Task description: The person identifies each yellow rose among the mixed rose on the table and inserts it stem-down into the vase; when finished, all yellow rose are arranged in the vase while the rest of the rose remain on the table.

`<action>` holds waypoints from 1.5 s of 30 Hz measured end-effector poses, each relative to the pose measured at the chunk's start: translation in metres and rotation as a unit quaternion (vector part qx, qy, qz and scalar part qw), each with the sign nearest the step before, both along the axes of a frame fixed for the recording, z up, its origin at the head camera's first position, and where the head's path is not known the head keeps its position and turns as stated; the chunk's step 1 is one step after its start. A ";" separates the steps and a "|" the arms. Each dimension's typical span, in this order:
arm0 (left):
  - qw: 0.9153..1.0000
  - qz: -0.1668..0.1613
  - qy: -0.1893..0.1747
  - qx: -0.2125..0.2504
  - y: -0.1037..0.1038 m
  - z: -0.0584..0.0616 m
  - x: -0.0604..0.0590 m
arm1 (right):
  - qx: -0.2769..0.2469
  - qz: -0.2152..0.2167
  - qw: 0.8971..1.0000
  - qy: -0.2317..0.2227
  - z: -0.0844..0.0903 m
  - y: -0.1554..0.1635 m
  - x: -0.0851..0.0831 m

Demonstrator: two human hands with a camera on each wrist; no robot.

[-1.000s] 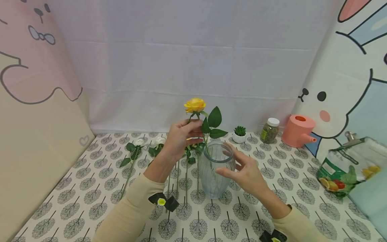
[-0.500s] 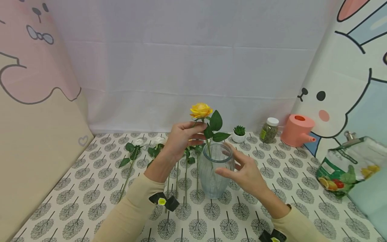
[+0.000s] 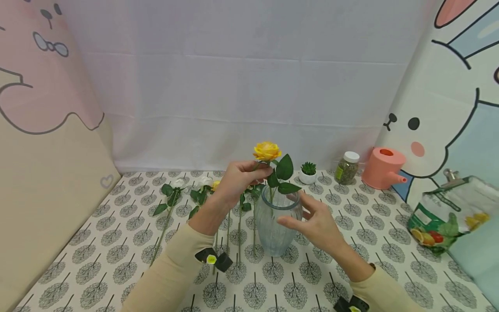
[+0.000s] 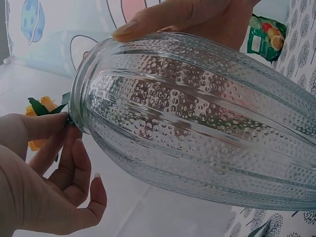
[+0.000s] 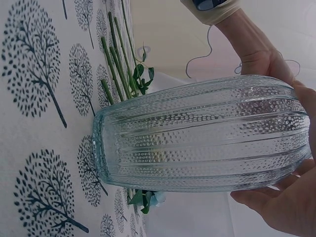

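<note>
Tree-printed cloth covers the bench [image 3: 117,260], and white and cartoon-rabbit sheets close it in on three sides. Nearest, two cream sleeves reach in toward a ribbed, dimpled glass vase [image 3: 277,225] standing upright near the middle. The right hand [image 3: 317,223] rests against the vase's right side, fingers spread and only lightly curved around the upper wall, thumb toward the front, apparently to steady the vase while a stem goes in. The left hand [image 3: 238,180] sits just left of the rim and pinches the stem of a yellow rose [image 3: 267,151] between thumb and fingertips, right under the bloom; gripped that high, the stem hangs nearly upright, its lower part already inside the vase and its leaves just above the rim. In the left wrist view the fingers [image 4: 47,126] close on the stem beside the rim. Behind and left of the vase, more roses [image 3: 202,190], white and yellow-tipped, lie flat on the cloth with stems pointing toward the person, within reach of the left hand. Farther back, a small potted succulent [image 3: 308,172], a white-capped jar [image 3: 348,168] and a pink watering can [image 3: 383,168] stand along the rear, and a printed bag [image 3: 440,221] closed with a clip sits at the right edge.
</note>
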State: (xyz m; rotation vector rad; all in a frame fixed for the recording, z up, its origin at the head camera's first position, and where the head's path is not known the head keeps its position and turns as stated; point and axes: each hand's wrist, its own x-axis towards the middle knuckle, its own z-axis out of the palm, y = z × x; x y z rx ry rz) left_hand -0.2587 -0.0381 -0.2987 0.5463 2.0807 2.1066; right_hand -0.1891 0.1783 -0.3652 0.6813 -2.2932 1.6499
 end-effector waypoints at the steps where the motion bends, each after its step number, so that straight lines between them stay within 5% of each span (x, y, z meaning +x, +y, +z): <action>1: 1.000 0.000 -0.001 -0.002 0.000 -0.001 0.000 | -0.001 0.001 1.000 0.001 0.000 0.000 0.000; 11: 0.998 -0.030 0.015 -0.059 -0.002 -0.003 -0.002 | 0.012 -0.002 1.000 0.009 0.000 -0.001 0.000; 27: 0.997 -0.031 0.019 -0.072 -0.015 -0.015 0.001 | 0.003 0.002 1.000 0.007 0.000 -0.001 0.000; 35: 0.997 0.021 0.030 -0.064 -0.045 -0.022 0.001 | 0.001 -0.002 1.000 -0.001 0.001 -0.002 0.001; 38: 0.994 0.064 0.050 -0.072 -0.062 -0.025 -0.004 | 0.002 -0.007 1.000 -0.002 0.001 -0.002 0.001; 45: 0.966 0.197 0.064 -0.155 -0.102 -0.046 -0.024 | 0.006 -0.016 1.000 -0.001 0.001 -0.001 0.001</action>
